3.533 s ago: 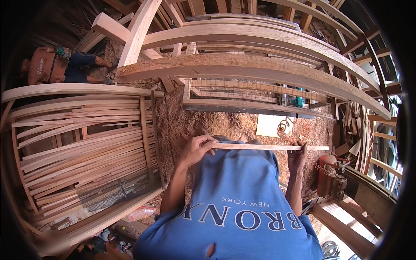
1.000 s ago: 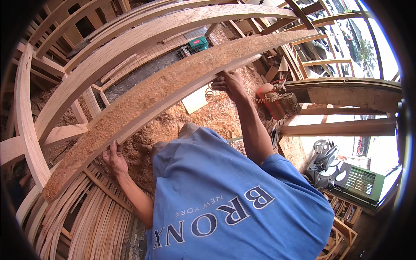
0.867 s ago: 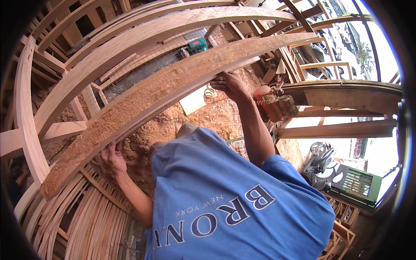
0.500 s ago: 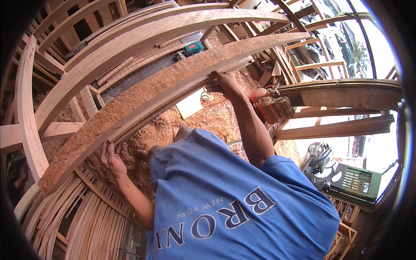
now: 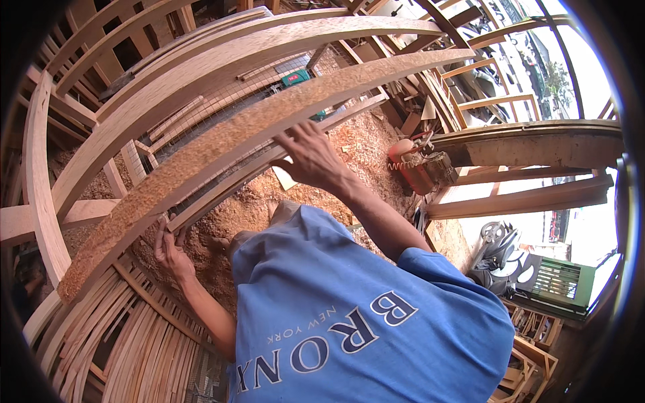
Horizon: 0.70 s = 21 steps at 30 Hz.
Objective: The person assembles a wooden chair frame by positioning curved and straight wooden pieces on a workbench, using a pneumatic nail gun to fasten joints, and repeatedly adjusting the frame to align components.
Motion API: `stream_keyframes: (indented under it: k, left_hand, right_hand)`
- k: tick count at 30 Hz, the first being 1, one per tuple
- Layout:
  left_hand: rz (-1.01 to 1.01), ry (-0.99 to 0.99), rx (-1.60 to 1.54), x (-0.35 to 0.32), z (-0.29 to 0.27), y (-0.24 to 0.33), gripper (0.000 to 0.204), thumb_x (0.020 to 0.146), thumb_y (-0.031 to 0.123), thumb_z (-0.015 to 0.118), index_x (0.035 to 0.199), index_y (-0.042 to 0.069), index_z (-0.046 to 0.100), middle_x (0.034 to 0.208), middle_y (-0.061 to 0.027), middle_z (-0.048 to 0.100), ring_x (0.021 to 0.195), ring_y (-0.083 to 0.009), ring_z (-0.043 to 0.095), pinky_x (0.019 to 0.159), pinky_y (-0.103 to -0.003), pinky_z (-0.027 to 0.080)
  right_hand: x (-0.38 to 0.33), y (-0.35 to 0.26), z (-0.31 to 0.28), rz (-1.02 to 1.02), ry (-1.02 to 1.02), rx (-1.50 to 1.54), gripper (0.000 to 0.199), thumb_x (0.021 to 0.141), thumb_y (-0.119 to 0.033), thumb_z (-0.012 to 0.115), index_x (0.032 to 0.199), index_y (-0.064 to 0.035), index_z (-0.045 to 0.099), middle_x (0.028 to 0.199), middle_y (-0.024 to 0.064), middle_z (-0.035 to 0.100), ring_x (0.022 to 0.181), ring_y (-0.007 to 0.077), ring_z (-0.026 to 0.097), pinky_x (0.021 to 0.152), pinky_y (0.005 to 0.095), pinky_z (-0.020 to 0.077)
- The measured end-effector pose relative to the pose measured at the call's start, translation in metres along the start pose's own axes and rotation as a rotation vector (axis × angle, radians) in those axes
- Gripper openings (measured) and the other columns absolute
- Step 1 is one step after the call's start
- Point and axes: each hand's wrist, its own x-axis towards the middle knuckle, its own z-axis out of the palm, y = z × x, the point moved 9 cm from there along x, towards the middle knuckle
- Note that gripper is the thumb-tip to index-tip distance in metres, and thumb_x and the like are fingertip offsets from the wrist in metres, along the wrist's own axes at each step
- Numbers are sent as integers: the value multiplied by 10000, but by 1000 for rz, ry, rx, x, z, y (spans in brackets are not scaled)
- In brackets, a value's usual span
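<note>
A long curved wooden beam with a rough top face arches across the view in front of me. Below its near side lies a thin, straight wooden strip, slanting up to the right. The fingers of my left hand close on the strip's lower left end. My right hand is over the strip near its middle, fingers stretched out and thumb apart. Its fingertips reach up to the beam's lower edge; whether they touch it I cannot tell.
Behind the beam, a green power tool sits on a wire mesh. More curved frame pieces stand beyond. A red machine with a coiled hose is at right. Wood slats are stacked lower left. Wood shavings cover the floor.
My right hand has let go of the strip and moved left and nearer, its fingers opening out. The strip has dropped away from the beam, leaving a gap. My left hand stays at the strip's end.
</note>
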Motion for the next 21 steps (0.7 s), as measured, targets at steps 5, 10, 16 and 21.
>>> stream_keyframes:
  k: [5,10,16,21]
  left_hand:
    - [-2,-21,10,0,1,4,353,1053,126,504,1354,-53,546,1320,-241,621,1226,-305,623,968,-415,600]
    - [-1,6,13,0,4,12,416,1047,98,498,1449,-4,464,1447,-224,526,1283,-305,583,949,-404,611]
    - [-26,6,68,1,6,18,456,1035,82,511,1481,21,432,1508,-171,470,1313,-308,560,926,-393,623]
    - [-16,12,164,1,2,19,448,1017,144,583,1442,29,503,1484,-160,497,1281,-291,583,900,-386,620]
  right_hand:
    - [18,-62,43,-497,-7,224,498,850,-331,729,1302,-153,617,1393,134,564,1325,317,505,1151,475,382]
    - [23,-48,52,-456,32,523,256,876,-266,695,1091,-127,717,1149,108,647,1154,299,600,1025,447,462]
    - [18,-47,49,-442,146,584,184,873,-213,696,1028,-127,745,1063,99,640,1115,286,606,979,431,481]
    - [18,-51,49,-426,167,567,189,872,-174,681,1044,-121,736,1018,103,651,1094,293,613,954,420,501]
